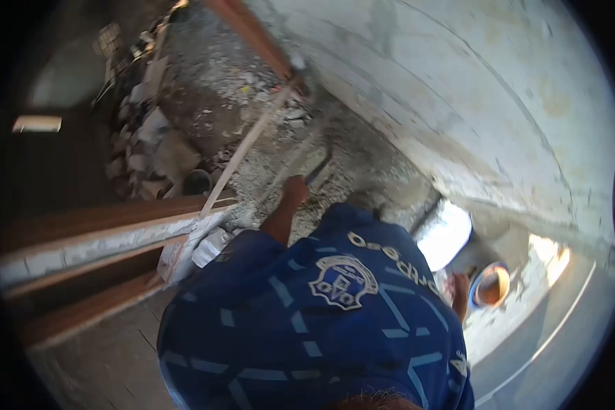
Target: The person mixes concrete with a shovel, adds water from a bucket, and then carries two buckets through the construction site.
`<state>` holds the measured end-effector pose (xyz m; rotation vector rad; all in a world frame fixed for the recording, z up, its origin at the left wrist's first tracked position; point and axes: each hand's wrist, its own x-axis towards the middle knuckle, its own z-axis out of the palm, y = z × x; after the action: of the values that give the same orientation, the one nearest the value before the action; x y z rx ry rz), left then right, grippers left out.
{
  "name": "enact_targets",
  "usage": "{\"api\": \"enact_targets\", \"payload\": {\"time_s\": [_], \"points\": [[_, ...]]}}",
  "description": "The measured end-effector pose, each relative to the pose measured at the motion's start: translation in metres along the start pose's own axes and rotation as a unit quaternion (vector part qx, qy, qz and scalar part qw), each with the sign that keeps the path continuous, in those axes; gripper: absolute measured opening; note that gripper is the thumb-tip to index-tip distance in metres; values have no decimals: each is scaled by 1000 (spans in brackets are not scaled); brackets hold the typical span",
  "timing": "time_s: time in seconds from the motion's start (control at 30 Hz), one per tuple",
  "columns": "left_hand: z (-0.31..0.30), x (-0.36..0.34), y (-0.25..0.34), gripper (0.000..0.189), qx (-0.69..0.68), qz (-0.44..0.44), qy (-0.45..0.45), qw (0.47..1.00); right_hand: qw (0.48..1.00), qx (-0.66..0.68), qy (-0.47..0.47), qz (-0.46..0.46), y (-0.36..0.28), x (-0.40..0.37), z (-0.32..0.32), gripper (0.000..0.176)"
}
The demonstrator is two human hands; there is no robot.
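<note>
My left hand (295,190) is closed around a dark, slightly curved tool (319,168), low over the rubble-strewn floor (280,160). The tool's exact kind is too blurred to tell. At the right, my right hand (460,285) is partly covered by my blue shirt, its fingers curled beside a blue-rimmed bucket (492,285) with brownish contents. A small dark piece shows at those fingers, but I cannot make out what it is. A pale wooden strip (244,147) slants past my left hand, from a reddish post to a block ledge.
A cracked plastered wall (451,89) rises at the upper right, with a reddish wooden post (256,37) near it. Stones and broken pieces (174,154) pile up at the left. A block ledge (109,242) with boards runs along the lower left. A bright white sack-like thing (445,234) lies near the bucket.
</note>
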<state>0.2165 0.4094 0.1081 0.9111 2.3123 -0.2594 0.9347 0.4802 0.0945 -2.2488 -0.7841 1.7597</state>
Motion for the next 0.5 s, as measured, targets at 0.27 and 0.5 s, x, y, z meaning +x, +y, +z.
{"api": "enact_targets", "payload": {"time_s": [0.27,0.5], "points": [[-8,0,0,29,54,103,-9,993,990,-37,-134,24,-150,-138,2,42],[-3,20,-23,31,55,87,-7,995,997,-47,-54,28,-177,-183,-62,45]]}}
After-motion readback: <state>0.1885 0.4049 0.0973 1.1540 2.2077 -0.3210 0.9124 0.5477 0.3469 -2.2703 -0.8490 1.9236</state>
